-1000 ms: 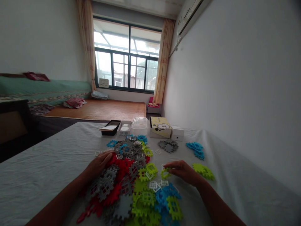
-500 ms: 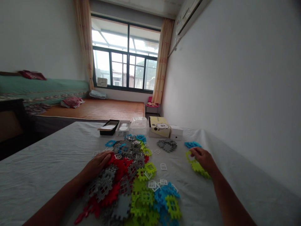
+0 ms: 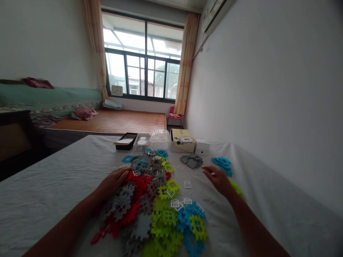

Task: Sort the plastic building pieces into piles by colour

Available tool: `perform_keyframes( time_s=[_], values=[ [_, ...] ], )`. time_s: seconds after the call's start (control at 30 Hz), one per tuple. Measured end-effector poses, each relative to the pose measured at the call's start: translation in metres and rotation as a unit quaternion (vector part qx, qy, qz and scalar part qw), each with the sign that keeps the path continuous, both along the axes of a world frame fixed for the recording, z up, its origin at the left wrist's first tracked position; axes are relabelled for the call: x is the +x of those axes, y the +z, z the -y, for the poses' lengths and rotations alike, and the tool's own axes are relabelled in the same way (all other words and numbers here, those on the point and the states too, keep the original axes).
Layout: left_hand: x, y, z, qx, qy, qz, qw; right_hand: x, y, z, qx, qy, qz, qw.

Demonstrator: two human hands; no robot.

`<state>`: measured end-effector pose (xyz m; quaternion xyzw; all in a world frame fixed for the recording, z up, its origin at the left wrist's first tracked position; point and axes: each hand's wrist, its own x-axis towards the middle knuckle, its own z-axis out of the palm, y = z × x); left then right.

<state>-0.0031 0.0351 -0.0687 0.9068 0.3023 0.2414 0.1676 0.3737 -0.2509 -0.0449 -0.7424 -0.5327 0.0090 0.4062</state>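
Note:
My left hand (image 3: pixel 115 179) lies open with its fingers flat against the left side of the pile, touching red interlocking plastic pieces (image 3: pixel 140 184). Grey window-shaped pieces (image 3: pixel 122 203) sit just below it. Over the cloth to the right of the pile hovers my right hand (image 3: pixel 220 181), fingers apart and slightly bent, with nothing visible in them. Beyond it is a blue stack (image 3: pixel 222 165); a yellow-green stack (image 3: pixel 236 188) is partly hidden behind its wrist. Grey pieces (image 3: pixel 191 161) lie beyond its fingertips. A white window insert (image 3: pixel 187 184) rests between the pile and that hand.
Yellow-green pieces (image 3: pixel 166 228) and blue pieces (image 3: pixel 191 216) spread along the pile's near right side. Along the table's far edge stand a black box (image 3: pixel 125 141), a clear plastic container (image 3: pixel 160 140), a yellow cartoon box (image 3: pixel 183 140) and a white box (image 3: pixel 202 146).
My right hand has left the yellow-green stack and moved left, its fingers now apart. My left hand stays on the red pieces. The view has shifted slightly.

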Motion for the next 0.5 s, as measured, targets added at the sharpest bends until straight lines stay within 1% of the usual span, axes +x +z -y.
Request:
perform_keyframes(
  time_s=[0.07, 0.13, 0.17, 0.23, 0.3, 0.4, 0.5],
  values=[
    [0.001, 0.0, 0.0, -0.002, 0.0, -0.001, 1.0, -0.034, -0.004, -0.014, -0.021, 0.104, 0.009, 0.994],
    [0.001, -0.001, 0.0, -0.003, -0.002, 0.002, 1.0, -0.062, -0.006, -0.023, -0.04, 0.174, 0.032, 0.983],
    [0.001, -0.001, 0.0, -0.003, -0.003, 0.003, 1.0, -0.073, -0.007, -0.027, -0.048, 0.197, 0.042, 0.978],
    [0.001, -0.001, 0.0, -0.003, -0.004, 0.006, 1.0, -0.087, -0.006, -0.031, -0.066, 0.223, 0.059, 0.971],
    [0.001, -0.002, 0.0, -0.003, -0.003, 0.004, 1.0, -0.091, -0.007, -0.034, -0.079, 0.235, 0.075, 0.966],
    [0.001, -0.002, 0.0, 0.0, -0.004, 0.001, 1.0, -0.088, -0.009, -0.034, -0.067, 0.239, 0.083, 0.965],
    [0.001, -0.004, -0.002, 0.004, -0.008, -0.003, 1.0, -0.083, -0.009, -0.032, -0.044, 0.242, 0.06, 0.967]
  ],
)
